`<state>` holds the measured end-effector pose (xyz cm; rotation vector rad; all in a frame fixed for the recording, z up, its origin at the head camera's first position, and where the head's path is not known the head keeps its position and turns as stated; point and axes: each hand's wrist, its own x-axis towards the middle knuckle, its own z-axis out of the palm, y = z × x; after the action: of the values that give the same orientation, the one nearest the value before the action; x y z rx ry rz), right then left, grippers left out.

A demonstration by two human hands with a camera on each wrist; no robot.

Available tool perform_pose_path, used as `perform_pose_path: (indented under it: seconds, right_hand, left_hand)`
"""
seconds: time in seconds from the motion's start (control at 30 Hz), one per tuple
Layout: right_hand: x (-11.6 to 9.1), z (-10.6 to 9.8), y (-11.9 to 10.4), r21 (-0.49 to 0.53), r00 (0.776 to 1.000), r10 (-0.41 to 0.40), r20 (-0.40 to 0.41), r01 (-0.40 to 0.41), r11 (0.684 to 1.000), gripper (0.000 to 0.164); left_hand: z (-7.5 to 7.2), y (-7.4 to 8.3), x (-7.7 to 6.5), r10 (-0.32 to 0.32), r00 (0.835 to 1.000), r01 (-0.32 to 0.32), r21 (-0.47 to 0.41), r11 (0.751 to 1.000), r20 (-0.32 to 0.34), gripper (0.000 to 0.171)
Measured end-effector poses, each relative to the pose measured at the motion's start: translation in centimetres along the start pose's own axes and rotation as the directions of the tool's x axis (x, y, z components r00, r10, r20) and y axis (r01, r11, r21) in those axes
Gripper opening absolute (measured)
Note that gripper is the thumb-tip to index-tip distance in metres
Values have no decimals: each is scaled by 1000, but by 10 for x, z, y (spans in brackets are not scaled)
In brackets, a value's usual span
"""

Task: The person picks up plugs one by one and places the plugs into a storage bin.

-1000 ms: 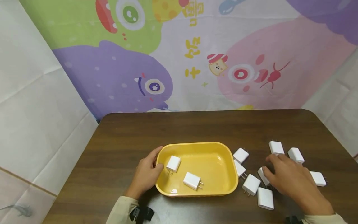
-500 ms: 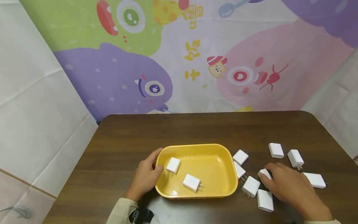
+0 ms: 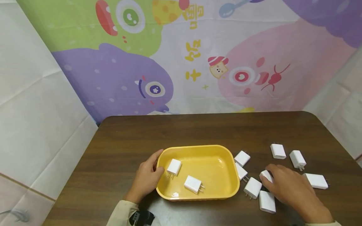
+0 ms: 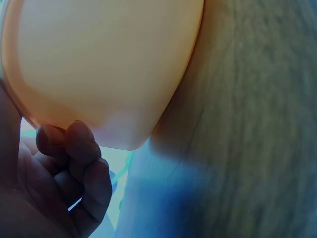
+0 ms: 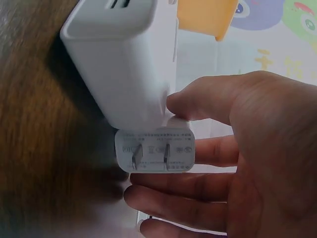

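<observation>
My left hand (image 3: 145, 179) grips the left end of a yellow tray (image 3: 209, 169), thumb at the rim and fingers against the outside. In the left wrist view the tray's wall (image 4: 109, 64) fills the upper left. Two white plug chargers, one (image 3: 174, 167) at left and one (image 3: 193, 184) nearer the front, lie inside the tray. To the right of the tray, my right hand (image 3: 294, 188) pinches a white charger (image 3: 266, 175) between thumb and fingers. The right wrist view shows this charger's two-pronged face (image 5: 154, 151), with another charger (image 5: 116, 64) close beside it.
Several more white chargers lie loose on the brown table (image 3: 127, 135): some between tray and right hand, such as one (image 3: 253, 187), others beyond it, such as one (image 3: 278, 151) and one (image 3: 316, 181). A cartoon-printed cloth (image 3: 195, 94) hangs behind the table.
My right hand has drawn slightly toward me, off the farther chargers, and its thumb and fingers have taken hold of the near one. My left hand and the tray stay in place.
</observation>
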<state>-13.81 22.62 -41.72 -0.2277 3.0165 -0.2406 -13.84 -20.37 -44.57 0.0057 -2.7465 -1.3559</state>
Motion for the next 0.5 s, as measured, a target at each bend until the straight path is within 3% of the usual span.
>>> perform_pose_path:
  seconds: [0.5]
  right_hand:
    - [-9, 7, -2, 11, 996, -26, -83, 27, 1000, 39]
  left_hand:
    - [1, 0, 0, -3, 1000, 3, -11, 1000, 5, 59]
